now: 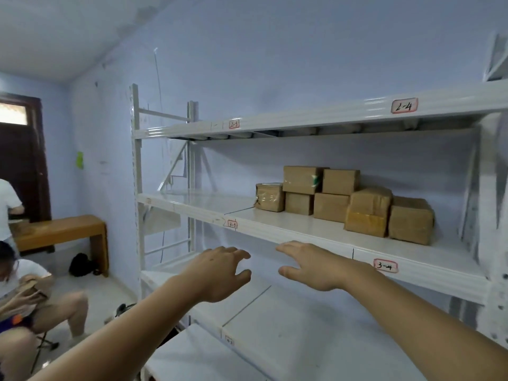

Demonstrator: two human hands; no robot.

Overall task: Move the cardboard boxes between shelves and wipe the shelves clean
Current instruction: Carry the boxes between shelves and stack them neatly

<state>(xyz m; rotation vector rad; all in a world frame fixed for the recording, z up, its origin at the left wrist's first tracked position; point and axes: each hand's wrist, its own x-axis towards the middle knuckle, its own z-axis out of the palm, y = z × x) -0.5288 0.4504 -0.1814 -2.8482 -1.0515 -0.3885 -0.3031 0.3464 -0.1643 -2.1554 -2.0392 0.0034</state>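
Several brown cardboard boxes (341, 200) stand stacked on the middle shelf (308, 229) of a white metal rack, toward its right side by the label 3-4. My left hand (220, 273) and my right hand (316, 266) reach forward side by side in front of that shelf's front edge, below and left of the boxes. Both hands are empty, fingers spread and relaxed, thumbs pointing toward each other. Neither hand touches a box. The lower shelf (302, 320) under my arms is bare. No cloth is in view.
The top shelf (302, 116), labelled 2-3 and 2-4, runs above the boxes. A seated person (30, 295) and a standing person (8, 207) are at the left by a wooden bench (63, 232). A dark bag (81, 265) lies on the floor.
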